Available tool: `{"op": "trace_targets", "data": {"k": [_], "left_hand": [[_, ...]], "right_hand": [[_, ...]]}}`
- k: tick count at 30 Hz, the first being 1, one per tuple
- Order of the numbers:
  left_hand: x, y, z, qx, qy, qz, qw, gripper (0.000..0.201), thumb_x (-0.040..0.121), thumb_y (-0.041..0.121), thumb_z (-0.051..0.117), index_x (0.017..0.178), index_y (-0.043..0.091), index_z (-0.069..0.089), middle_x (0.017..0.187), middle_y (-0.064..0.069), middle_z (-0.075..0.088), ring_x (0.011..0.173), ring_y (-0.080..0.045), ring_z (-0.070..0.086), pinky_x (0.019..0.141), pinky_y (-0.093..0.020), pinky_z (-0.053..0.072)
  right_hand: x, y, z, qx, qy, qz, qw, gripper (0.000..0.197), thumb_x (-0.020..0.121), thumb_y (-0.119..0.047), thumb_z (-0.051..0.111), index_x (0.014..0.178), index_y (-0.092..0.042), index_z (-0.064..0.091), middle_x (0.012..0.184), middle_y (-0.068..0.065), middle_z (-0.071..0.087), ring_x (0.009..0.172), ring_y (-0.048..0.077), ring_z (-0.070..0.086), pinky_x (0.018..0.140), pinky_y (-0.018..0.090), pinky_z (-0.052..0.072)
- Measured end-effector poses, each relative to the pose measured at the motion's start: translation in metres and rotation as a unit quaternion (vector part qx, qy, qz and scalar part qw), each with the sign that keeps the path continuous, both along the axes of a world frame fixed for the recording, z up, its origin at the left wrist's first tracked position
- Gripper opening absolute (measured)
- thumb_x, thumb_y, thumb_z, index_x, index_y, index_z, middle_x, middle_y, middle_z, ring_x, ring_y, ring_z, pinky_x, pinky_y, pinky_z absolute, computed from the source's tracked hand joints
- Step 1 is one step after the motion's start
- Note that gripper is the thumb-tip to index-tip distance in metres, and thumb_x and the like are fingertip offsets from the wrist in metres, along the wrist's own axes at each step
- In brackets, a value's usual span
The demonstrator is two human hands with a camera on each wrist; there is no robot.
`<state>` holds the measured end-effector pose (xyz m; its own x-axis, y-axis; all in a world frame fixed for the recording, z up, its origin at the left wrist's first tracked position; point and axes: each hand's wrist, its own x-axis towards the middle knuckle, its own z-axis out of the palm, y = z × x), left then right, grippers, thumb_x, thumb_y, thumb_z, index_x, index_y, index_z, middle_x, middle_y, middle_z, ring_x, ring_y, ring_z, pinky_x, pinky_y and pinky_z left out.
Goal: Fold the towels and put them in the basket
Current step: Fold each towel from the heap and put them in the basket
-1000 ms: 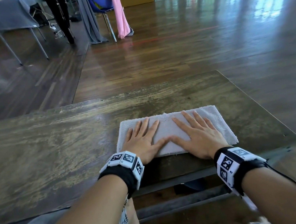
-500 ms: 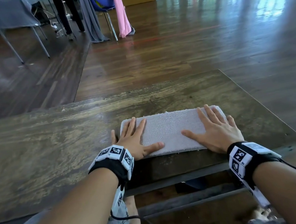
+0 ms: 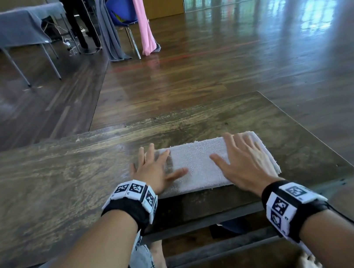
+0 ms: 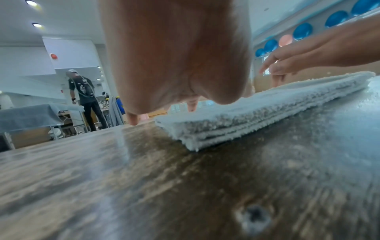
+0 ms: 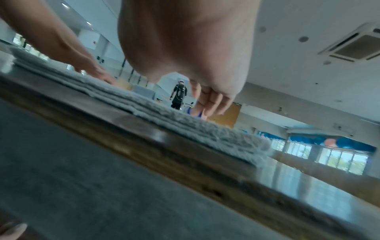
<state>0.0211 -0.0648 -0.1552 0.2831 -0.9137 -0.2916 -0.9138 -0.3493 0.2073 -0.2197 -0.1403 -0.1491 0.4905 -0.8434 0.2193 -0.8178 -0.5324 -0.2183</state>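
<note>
A white folded towel (image 3: 199, 165) lies flat near the front edge of a worn wooden table (image 3: 64, 185). My left hand (image 3: 153, 169) lies flat with spread fingers on the towel's left end, its outer fingers over the edge onto the table. My right hand (image 3: 241, 158) is spread over the towel's right end, fingers straight. The left wrist view shows the towel (image 4: 257, 110) as several stacked layers, with my left hand (image 4: 174, 65) above its end. In the right wrist view the towel (image 5: 185, 125) runs along the table edge under my right hand (image 5: 195, 56). No basket is in view.
The table's right edge (image 3: 304, 128) is close to the towel. Beyond it is a wooden floor with a blue chair (image 3: 123, 11) draped in grey and pink cloths, a covered folding table (image 3: 11, 30), and a standing person (image 3: 78, 17) far back.
Both hands have slid apart from the towel's middle to its two ends. The camera has tipped up a little.
</note>
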Motion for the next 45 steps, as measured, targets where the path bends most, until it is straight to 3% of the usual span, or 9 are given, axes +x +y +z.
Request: {"op": "trace_targets", "data": {"k": [4, 10, 14, 23, 29, 35, 38, 41, 45], "left_hand": [[-0.004, 0.005, 0.010, -0.028, -0.018, 0.010, 0.999, 0.089, 0.079, 0.088, 0.019, 0.152, 0.038, 0.027, 0.163, -0.005, 0.019, 0.151, -0.028, 0.007, 0.115, -0.060, 0.010], [-0.019, 0.010, 0.025, -0.067, -0.023, 0.015, 0.997, 0.036, 0.092, 0.060, 0.044, 0.102, 0.030, 0.063, 0.111, 0.000, 0.065, 0.107, -0.022, 0.057, 0.105, -0.049, 0.037], [-0.031, 0.017, 0.032, -0.056, 0.050, -0.023, 0.997, 0.014, 0.093, 0.035, 0.055, 0.096, 0.026, 0.065, 0.100, 0.002, 0.066, 0.089, -0.021, 0.061, 0.092, -0.046, 0.050], [-0.038, 0.036, 0.033, -0.042, 0.119, -0.042, 0.991, 0.056, 0.078, -0.010, 0.048, 0.104, 0.038, 0.062, 0.087, 0.004, 0.046, 0.066, -0.014, 0.051, 0.053, -0.027, 0.041], [-0.036, 0.042, 0.034, -0.045, 0.179, -0.059, 0.981, 0.058, 0.077, -0.015, 0.051, 0.108, 0.030, 0.068, 0.104, -0.003, 0.061, 0.088, -0.018, 0.059, 0.077, -0.035, 0.054], [-0.029, 0.045, 0.029, -0.092, 0.155, -0.081, 0.980, 0.059, 0.074, -0.018, 0.056, 0.113, 0.023, 0.069, 0.109, 0.004, 0.051, 0.097, -0.015, 0.053, 0.079, -0.025, 0.046], [-0.023, 0.044, 0.025, -0.104, 0.149, -0.096, 0.979, 0.051, 0.078, -0.009, 0.065, 0.116, 0.026, 0.067, 0.111, 0.004, 0.046, 0.090, -0.010, 0.049, 0.079, -0.022, 0.043], [-0.020, 0.039, 0.024, -0.120, 0.182, -0.106, 0.970, 0.041, 0.086, 0.001, 0.067, 0.119, 0.025, 0.067, 0.124, 0.003, 0.047, 0.098, -0.012, 0.052, 0.089, -0.025, 0.045], [-0.025, 0.027, 0.031, -0.176, 0.286, -0.073, 0.939, 0.019, 0.097, 0.018, 0.060, 0.113, 0.018, 0.070, 0.117, -0.004, 0.064, 0.104, -0.018, 0.062, 0.095, -0.036, 0.048]], "right_hand": [[0.013, 0.019, 0.003, 0.103, 0.050, 0.043, 0.992, 0.048, 0.098, -0.063, 0.033, 0.127, -0.024, 0.038, 0.100, 0.009, 0.068, 0.090, 0.034, 0.064, 0.067, 0.040, 0.040], [-0.003, 0.010, 0.012, 0.158, 0.007, 0.003, 0.987, 0.046, 0.103, -0.044, 0.042, 0.136, -0.013, 0.044, 0.136, 0.014, 0.051, 0.124, 0.034, 0.050, 0.097, 0.046, 0.045], [-0.017, 0.011, 0.010, 0.110, 0.016, 0.020, 0.994, 0.048, 0.096, -0.018, 0.045, 0.144, -0.021, 0.041, 0.137, 0.003, 0.042, 0.127, 0.025, 0.040, 0.105, 0.039, 0.039], [-0.053, 0.028, -0.008, 0.221, 0.048, 0.119, 0.967, 0.082, 0.084, -0.005, 0.049, 0.153, -0.041, 0.024, 0.162, -0.012, 0.002, 0.151, 0.022, 0.016, 0.120, 0.042, 0.030], [-0.062, 0.049, -0.018, 0.170, 0.078, 0.175, 0.967, 0.093, 0.074, -0.058, 0.063, 0.150, -0.060, 0.009, 0.161, -0.012, -0.009, 0.152, 0.018, 0.001, 0.124, 0.044, 0.021], [-0.061, 0.051, -0.026, 0.086, -0.020, 0.155, 0.984, 0.049, 0.095, -0.034, 0.063, 0.139, -0.051, 0.051, 0.155, -0.007, 0.025, 0.150, 0.016, 0.004, 0.119, 0.043, 0.029], [-0.055, 0.048, -0.023, 0.115, -0.142, 0.145, 0.972, 0.027, 0.098, -0.032, 0.062, 0.123, -0.038, 0.068, 0.137, -0.012, 0.050, 0.138, 0.013, 0.032, 0.113, 0.033, 0.033], [-0.045, 0.044, -0.015, 0.124, -0.267, 0.089, 0.951, 0.014, 0.098, -0.032, 0.063, 0.103, -0.025, 0.073, 0.096, -0.013, 0.069, 0.095, 0.013, 0.062, 0.082, 0.029, 0.047], [-0.043, 0.031, -0.002, 0.152, -0.362, 0.001, 0.920, 0.046, 0.094, -0.052, 0.059, 0.074, -0.012, 0.061, 0.055, -0.015, 0.055, 0.049, 0.004, 0.043, 0.046, 0.020, 0.034]]}}
